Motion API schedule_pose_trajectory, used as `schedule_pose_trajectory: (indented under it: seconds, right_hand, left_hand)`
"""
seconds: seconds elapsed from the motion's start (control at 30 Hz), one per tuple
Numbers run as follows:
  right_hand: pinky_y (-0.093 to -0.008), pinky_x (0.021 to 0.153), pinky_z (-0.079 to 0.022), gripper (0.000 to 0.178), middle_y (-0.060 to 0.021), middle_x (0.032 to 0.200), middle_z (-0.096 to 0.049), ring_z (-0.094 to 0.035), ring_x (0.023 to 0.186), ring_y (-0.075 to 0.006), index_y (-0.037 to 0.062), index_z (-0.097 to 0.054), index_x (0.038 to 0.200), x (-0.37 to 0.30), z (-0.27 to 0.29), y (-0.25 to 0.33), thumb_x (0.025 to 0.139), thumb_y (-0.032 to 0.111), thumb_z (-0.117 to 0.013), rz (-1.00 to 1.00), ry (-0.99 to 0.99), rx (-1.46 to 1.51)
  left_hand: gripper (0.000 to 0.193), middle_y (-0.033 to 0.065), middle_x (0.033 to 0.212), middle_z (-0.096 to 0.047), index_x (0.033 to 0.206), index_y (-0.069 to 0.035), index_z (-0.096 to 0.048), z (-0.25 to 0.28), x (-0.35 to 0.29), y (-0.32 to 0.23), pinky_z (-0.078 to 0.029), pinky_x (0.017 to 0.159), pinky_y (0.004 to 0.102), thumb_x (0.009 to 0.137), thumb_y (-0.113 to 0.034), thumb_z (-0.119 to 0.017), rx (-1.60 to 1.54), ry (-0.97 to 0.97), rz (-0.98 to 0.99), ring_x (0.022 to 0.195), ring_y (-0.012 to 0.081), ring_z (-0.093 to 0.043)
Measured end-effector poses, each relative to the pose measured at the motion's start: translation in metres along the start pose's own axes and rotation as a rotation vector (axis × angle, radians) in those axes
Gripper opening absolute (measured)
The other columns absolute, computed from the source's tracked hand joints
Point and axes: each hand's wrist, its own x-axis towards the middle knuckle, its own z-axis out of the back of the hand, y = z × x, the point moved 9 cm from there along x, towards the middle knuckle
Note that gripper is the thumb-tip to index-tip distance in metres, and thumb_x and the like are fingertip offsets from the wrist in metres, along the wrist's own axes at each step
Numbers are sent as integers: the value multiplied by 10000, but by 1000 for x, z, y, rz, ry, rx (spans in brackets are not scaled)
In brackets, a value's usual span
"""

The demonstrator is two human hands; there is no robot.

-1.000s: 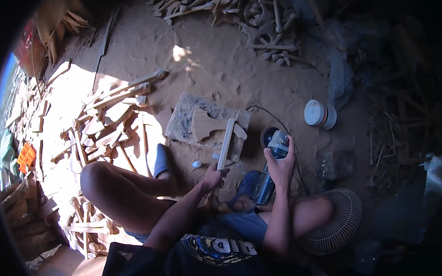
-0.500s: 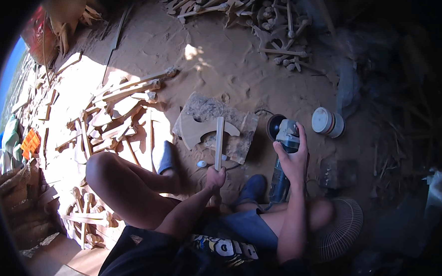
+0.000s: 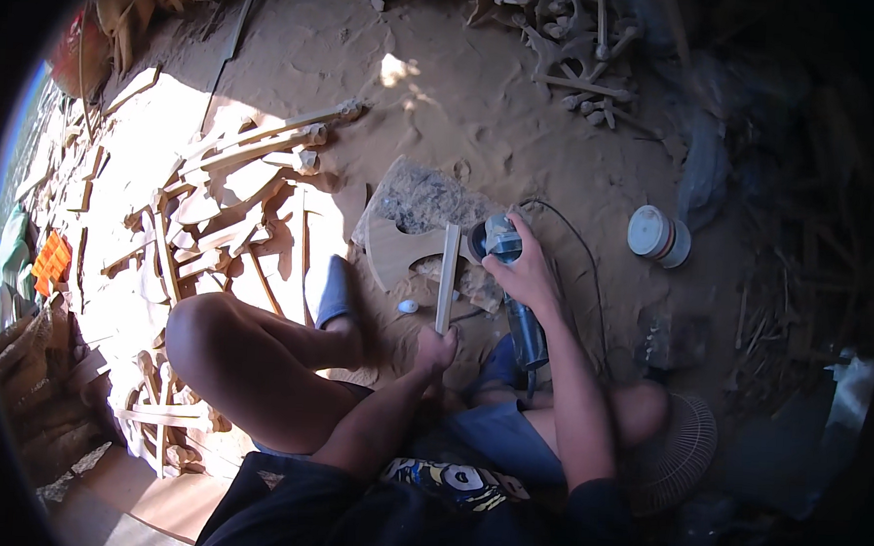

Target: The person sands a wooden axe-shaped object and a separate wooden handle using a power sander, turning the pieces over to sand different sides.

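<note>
The left hand grips the near end of a pale, narrow wooden slat, held upright over the sandy floor. The right hand clasps a blue-grey angle grinder beside the slat's far end. Shaping looks midway: a flat axe-shaped wooden cutout lies just behind.

pale matt wooden slat, metal-headed grinder, rough sandy floor.

Pale wooden slat upright beside a blue, seemingly angle grinder.
</note>
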Motion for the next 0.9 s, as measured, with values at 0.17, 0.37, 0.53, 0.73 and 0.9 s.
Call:
schedule_pose_trajectory:
  seconds: [0.17,0.37,0.53,0.73,0.9]
  right_hand:
    - [-457,1152,-488,902,-280,1495,-621,-609,1393,-423,52,-476,1594,9,-7,2,801,283,-838,-65,50,-129]
    - [-461,1143,-496,886,-283,1476,-633,-613,1380,-435,59,-499,1583,11,-7,7,797,300,-828,-58,80,-144]
    - [-447,1137,-500,894,-278,1459,-647,-635,1363,-413,57,-517,1576,7,-6,3,779,313,-830,-139,89,-146]
    - [-433,1152,-496,935,-307,1440,-647,-639,1360,-406,-31,-478,1576,-12,15,-27,777,306,-828,-169,63,-12]
    - [-413,1118,-508,921,-269,1414,-664,-666,1316,-354,-54,-493,1554,-31,16,-30,764,263,-845,-212,85,52]
  left_hand:
    - [417,361,879,-716,914,83,-722,-5,2,-2,-557,792,558,954,-333,-728,-1,8,-76,926,529,-732]
    - [398,331,840,-719,878,79,-711,-10,5,-1,-559,742,540,960,-311,-720,-58,42,-64,866,502,-743]
    - [404,325,823,-719,865,90,-703,-9,13,12,-555,724,530,953,-303,-734,-96,30,-92,831,479,-751]
    - [424,346,851,-719,875,106,-704,-28,19,30,-559,741,530,951,-310,-748,-123,67,-34,864,476,-758]
    - [444,365,935,-733,941,114,-709,-37,43,77,-568,785,529,952,-327,-759,-143,9,51,937,487,-757]
